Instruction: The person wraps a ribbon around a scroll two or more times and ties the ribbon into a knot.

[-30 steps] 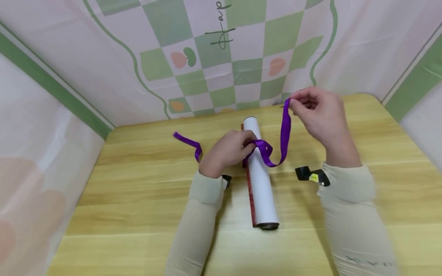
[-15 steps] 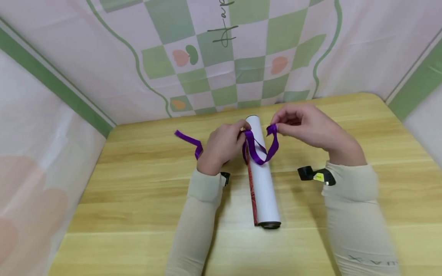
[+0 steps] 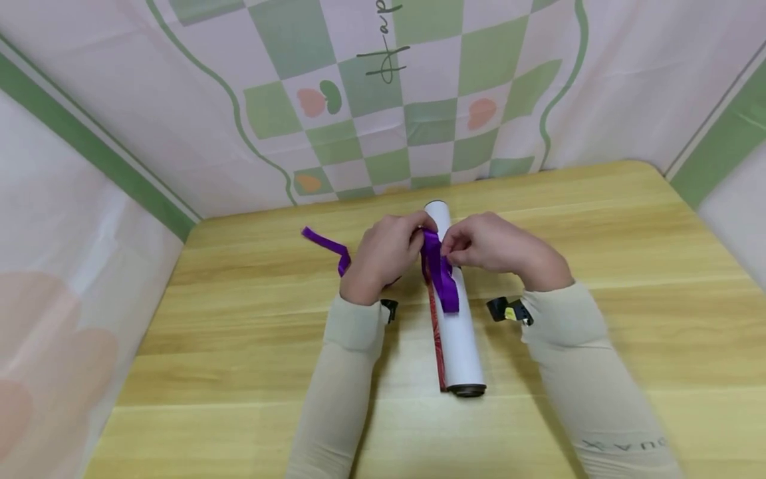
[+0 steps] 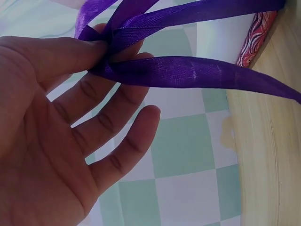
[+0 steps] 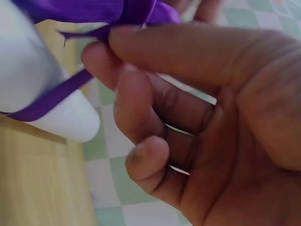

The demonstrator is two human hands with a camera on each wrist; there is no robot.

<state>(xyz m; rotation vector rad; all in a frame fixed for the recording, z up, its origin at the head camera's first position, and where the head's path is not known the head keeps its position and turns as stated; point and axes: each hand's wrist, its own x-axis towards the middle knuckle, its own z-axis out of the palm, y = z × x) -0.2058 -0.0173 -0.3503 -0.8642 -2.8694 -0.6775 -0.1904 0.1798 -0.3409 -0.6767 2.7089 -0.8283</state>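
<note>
A rolled white scroll with a patterned red edge and dark end lies lengthwise on the table. Purple ribbon passes around its upper part; a loop hangs over the white surface. My left hand pinches gathered ribbon between thumb and index finger, just above the scroll, its other fingers spread. From the right, my right hand pinches a ribbon end between thumb and index finger, close to the left fingertips. The ribbon's other tail extends left past the left hand.
The wooden table reaches back to a green-and-white checked curtain. Black wrist cameras sit at both cuffs, the right one beside the scroll and the left one across from it.
My right hand has come down and left, bringing its ribbon end from well right of the scroll to the left fingertips. The left hand keeps its pinch, shifting slightly upward.
</note>
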